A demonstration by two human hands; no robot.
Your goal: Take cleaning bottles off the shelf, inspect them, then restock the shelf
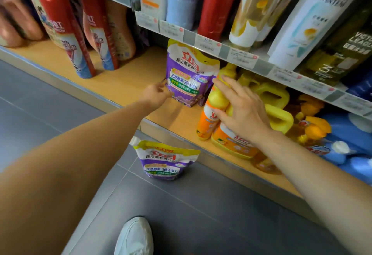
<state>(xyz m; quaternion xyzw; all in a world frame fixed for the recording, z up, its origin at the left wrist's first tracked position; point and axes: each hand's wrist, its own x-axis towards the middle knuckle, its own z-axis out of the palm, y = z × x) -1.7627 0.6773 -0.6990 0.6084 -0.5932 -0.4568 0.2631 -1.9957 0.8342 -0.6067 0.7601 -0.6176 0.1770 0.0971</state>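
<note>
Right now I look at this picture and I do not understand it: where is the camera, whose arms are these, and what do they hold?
There is no machine here. A person wears one camera on the head, so it looks down along both bare arms. The left hand seems to pinch the lower corner of a purple pouch standing on the wooden shelf. The right hand rests with spread fingers on an orange bottle with a yellow top, beside yellow jugs. A second pouch stands on the grey floor, near a white shoe. Shampoo bottles fill the shelf above.
</note>
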